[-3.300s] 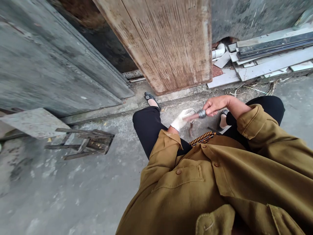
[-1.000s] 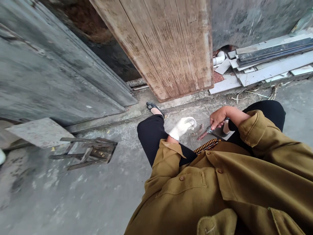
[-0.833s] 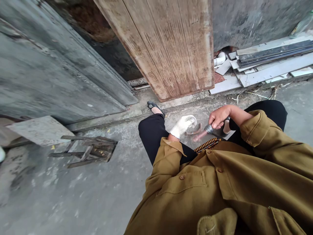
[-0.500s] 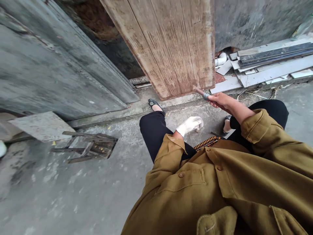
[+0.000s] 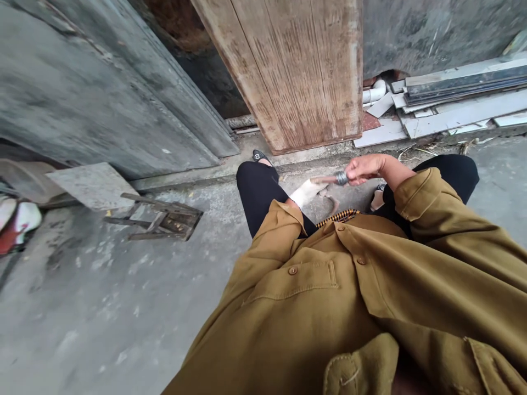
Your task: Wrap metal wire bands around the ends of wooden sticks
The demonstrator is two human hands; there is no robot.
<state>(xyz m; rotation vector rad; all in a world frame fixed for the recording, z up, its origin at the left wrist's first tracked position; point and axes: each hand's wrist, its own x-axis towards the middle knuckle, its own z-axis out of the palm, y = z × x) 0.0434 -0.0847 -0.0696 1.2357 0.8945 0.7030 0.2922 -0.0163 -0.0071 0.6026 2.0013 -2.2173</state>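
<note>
My right hand [image 5: 364,167] is closed round one end of a short brown stick with a coil of grey wire [image 5: 341,178] wound round it. The stick [image 5: 325,179] points left, its far end at my left hand [image 5: 305,193]. That hand wears a white glove, and its fingers are curled. A curved, brownish-grey piece [image 5: 334,206] shows just below the glove; what it is, and whether the left hand grips it, I cannot make out. Both hands are between my knees, in front of a weathered wooden board [image 5: 296,82] leaning on the wall.
A small wooden stool [image 5: 177,222] lies on its side on the concrete floor [image 5: 123,307] at the left, beside a flat grey slab [image 5: 94,185]. White and dark strips [image 5: 457,104] are stacked along the wall at the right, near a white pipe [image 5: 374,92].
My right hand has brought the stick down and left, away from the board's lower edge, to my gloved left hand. The view has shifted slightly, showing more at the left.
</note>
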